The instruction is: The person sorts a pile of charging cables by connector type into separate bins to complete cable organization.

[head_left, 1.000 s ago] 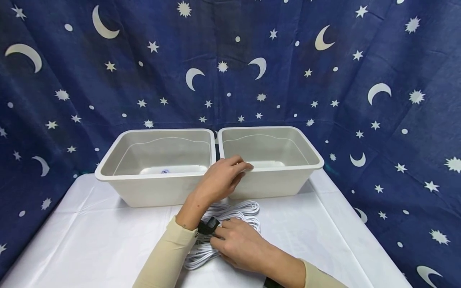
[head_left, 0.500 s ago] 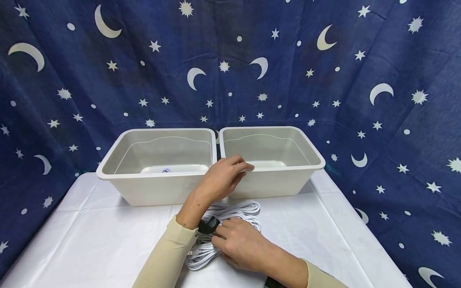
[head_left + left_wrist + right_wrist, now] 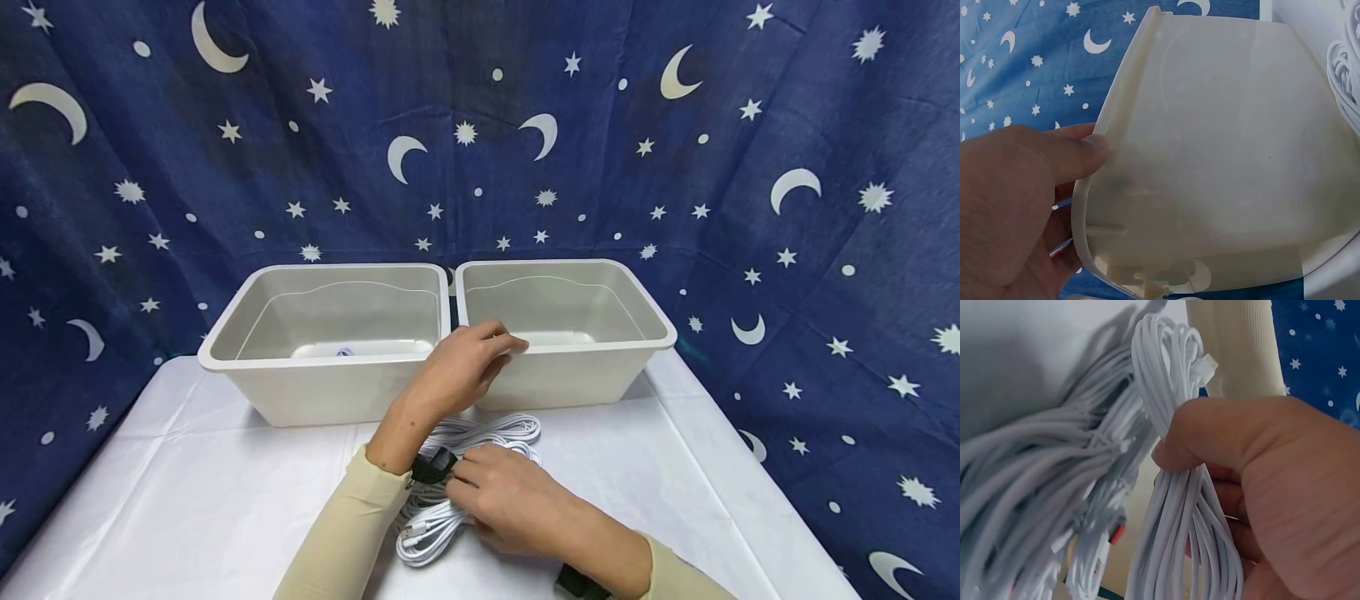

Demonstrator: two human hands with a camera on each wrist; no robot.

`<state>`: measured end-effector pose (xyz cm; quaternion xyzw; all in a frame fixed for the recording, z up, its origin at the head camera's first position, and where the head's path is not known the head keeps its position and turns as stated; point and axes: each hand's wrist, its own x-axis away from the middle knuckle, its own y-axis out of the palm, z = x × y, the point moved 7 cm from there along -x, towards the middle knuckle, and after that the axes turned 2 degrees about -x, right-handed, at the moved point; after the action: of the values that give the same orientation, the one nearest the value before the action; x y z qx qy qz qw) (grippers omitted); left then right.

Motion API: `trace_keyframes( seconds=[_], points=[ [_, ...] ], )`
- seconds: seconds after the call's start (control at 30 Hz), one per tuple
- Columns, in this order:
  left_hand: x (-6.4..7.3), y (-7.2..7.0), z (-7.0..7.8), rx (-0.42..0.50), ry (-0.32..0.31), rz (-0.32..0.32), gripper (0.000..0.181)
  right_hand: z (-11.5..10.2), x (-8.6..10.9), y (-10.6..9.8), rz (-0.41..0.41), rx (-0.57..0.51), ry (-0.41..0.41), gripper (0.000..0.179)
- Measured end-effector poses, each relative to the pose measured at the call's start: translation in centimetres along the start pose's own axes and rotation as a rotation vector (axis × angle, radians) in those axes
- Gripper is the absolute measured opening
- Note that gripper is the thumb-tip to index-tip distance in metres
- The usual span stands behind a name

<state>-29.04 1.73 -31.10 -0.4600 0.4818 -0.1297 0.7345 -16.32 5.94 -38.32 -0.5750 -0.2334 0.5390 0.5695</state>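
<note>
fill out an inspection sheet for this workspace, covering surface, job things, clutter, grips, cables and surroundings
Surface: white cloth, lightly creased.
Job's things: left bin and right bin stand side by side; white cable bundles lie in front.
Clutter: small bluish spot inside the left bin, too small to identify.
Grips: left grip pinches the right bin's near rim; right grip pinches a cable coil.
Cables: the held coil has a plug showing; a red piece shows among the others.
Surroundings: blue curtain with moons and stars behind.
</note>
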Motion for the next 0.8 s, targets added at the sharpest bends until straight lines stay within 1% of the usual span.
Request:
trace_keyframes(
  seconds=[0.17,0.5,0.63,0.8],
  points=[
    [0.0,-0.1,0.1,0.02,0.008,0.007,0.028,0.4,0.1,-0.6,0.0,-0.03,-0.001,0.04],
    [0.0,-0.1,0.1,0.024,0.0,0.007,0.029,1.3,0.5,-3.1,0.082,-0.154,-0.027,0.038],
    [0.0,-0.1,0.0,0.01,-0.008,0.006,0.029,1.9,0.7,-4.2,0.123,-0.154,-0.032,0.037],
    [0.1,0.0,0.0,0.005,-0.014,0.005,0.028,3.2,1.3,-5.4,0.153,-0.12,0.016,0.039]
  ],
)
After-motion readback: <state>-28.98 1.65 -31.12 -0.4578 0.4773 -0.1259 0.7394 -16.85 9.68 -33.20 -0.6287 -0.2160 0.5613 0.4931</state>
